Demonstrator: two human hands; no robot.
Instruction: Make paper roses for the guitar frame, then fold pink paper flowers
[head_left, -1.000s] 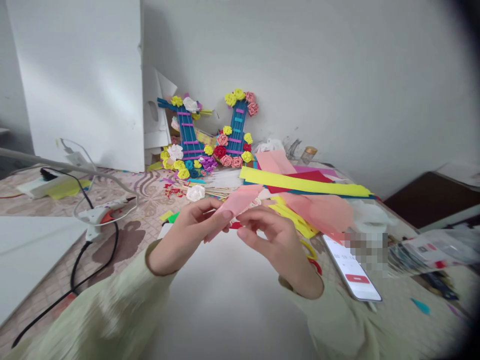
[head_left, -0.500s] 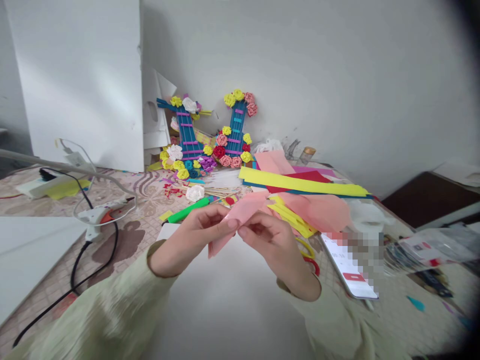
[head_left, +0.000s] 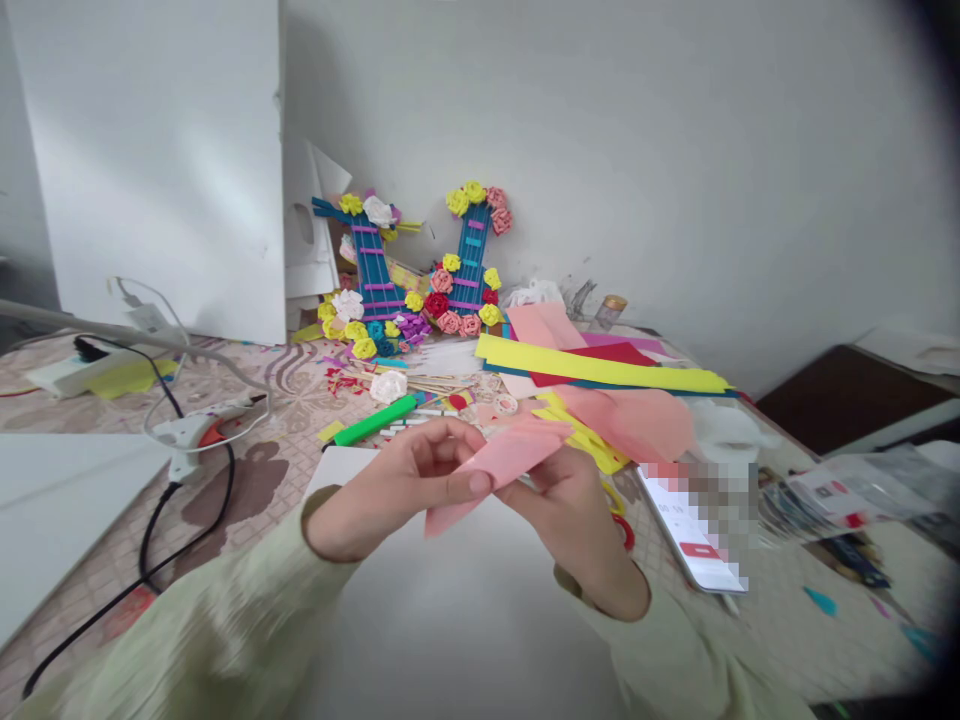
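A folded strip of pink paper (head_left: 510, 455) is held between both hands above a white board (head_left: 450, 620). My left hand (head_left: 397, 490) pinches its lower end with thumb and fingers closed. My right hand (head_left: 570, 510) grips it from underneath, fingers curled behind the paper. Both sleeves are pale green. The strip slants up to the right.
Sheets of yellow, pink and red paper (head_left: 600, 370) lie behind the hands. A phone (head_left: 694, 530) lies at the right. A glue gun (head_left: 199, 430) with a black cord sits at the left. Two blue flower-decorated paper crafts (head_left: 420, 270) lean against the wall. A green marker (head_left: 375, 420) lies nearby.
The hands have dropped slightly toward me and the pink strip has turned, now lying over my right hand's fingers. A green marker behind the hands has come into view.
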